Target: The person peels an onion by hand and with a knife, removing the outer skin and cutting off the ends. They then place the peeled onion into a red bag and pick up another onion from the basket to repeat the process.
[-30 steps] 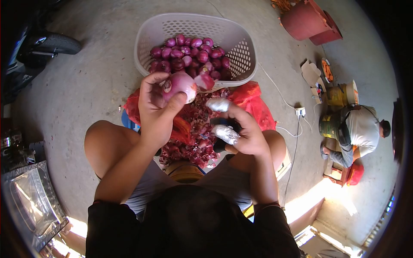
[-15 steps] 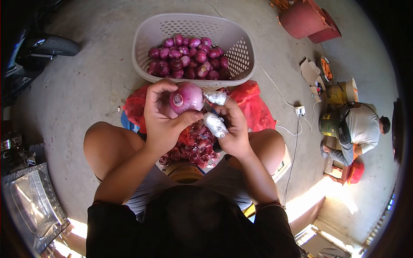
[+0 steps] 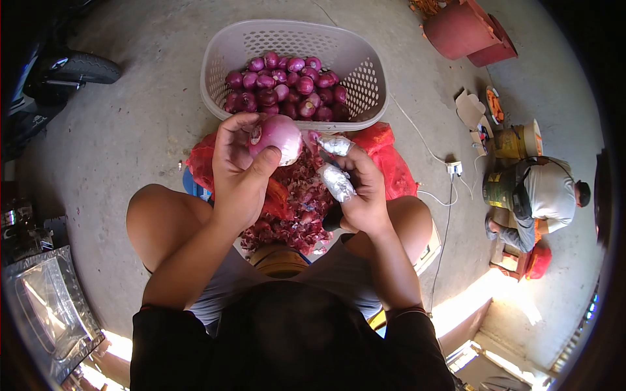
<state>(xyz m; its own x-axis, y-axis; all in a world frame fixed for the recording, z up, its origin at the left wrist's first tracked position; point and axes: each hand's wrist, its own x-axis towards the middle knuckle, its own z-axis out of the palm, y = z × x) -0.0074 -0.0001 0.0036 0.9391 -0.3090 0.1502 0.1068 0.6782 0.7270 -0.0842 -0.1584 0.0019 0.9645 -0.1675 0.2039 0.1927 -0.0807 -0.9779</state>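
A large purple onion [image 3: 276, 138] is in my left hand [image 3: 240, 171], with the thumb pressed on its near side. To its right, my right hand [image 3: 364, 189] is apart from the onion. Silvery wrapping covers its thumb and index finger, whose tips are spread, while the other fingers curl round something dark that I cannot make out. A small purple scrap shows by the index fingertip. Below both hands lies a heap of onion skins [image 3: 297, 221] between my knees. Beyond them, a grey perforated basket [image 3: 293, 27] holds several purple onions [image 3: 304, 85].
Red mesh bags [image 3: 391, 169] lie on either side of the skins. A white power strip [image 3: 454, 167] with cables is on the floor to the right. Further right, a person [image 3: 551, 192] bends beside buckets [image 3: 518, 140]. Red tubs [image 3: 463, 29] stand at upper right, a black wheel [image 3: 88, 68] at upper left.
The onion has moved slightly up and left and turned in my left hand. My right hand has shifted right and down, widening the gap between it and the onion.
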